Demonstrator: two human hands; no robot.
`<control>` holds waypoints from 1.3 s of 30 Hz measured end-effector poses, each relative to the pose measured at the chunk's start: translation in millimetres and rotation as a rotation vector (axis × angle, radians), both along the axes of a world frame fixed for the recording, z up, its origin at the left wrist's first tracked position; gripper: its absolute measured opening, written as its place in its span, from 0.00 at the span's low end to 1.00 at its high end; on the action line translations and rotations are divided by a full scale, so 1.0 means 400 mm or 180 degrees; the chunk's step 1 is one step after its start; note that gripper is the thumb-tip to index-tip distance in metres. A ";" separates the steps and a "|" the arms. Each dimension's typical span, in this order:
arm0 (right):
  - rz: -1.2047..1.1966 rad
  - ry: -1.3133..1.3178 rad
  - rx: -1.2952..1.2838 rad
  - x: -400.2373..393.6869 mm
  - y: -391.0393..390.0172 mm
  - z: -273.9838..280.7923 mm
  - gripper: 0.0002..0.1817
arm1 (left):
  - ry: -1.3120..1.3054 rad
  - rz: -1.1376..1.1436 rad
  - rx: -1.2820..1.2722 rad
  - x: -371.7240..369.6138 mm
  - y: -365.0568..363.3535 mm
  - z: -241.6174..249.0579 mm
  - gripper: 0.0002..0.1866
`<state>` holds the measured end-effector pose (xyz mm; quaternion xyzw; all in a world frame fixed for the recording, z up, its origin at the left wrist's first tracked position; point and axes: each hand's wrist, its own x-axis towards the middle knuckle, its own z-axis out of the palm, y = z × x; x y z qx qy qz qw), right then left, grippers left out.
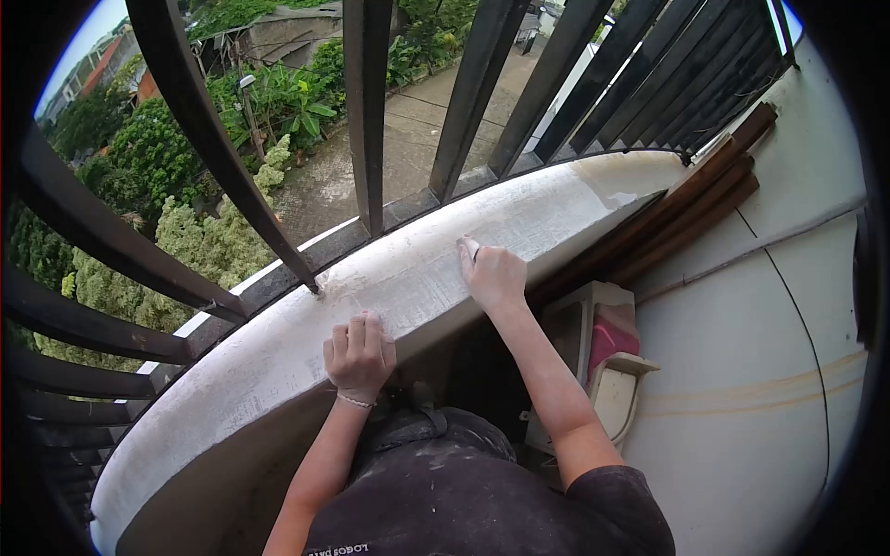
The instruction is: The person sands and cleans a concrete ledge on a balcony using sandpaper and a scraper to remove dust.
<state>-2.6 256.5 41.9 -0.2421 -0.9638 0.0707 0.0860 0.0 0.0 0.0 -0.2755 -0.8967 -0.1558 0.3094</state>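
Two hands are on the job: the left hand [360, 352] and the right hand [491, 275], both on the one white curved ledge [278, 352]. One bracelet [355, 400] circles the left wrist, and on the right sits one pale bucket [603, 357] with one pink cloth [612, 338] in it. At far right there is one stack of brown wooden planks [695, 204]; the dark railing bars [368, 111] run past the edges, so I cannot give their number.

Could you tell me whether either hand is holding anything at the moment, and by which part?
The left hand lies on the white board, gripping nothing visible. The right hand presses something small there; what it is cannot be told.
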 end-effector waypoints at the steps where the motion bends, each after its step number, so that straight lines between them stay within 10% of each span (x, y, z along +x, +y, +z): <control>1: -0.0214 0.0113 0.0036 -0.005 0.031 -0.007 0.20 | -0.0007 0.0005 0.0016 0.001 0.003 0.002 0.13; 39: -0.0297 0.0008 0.0107 0.002 -0.048 0.012 0.19 | -0.0022 0.0023 -0.0032 0.004 -0.003 0.002 0.13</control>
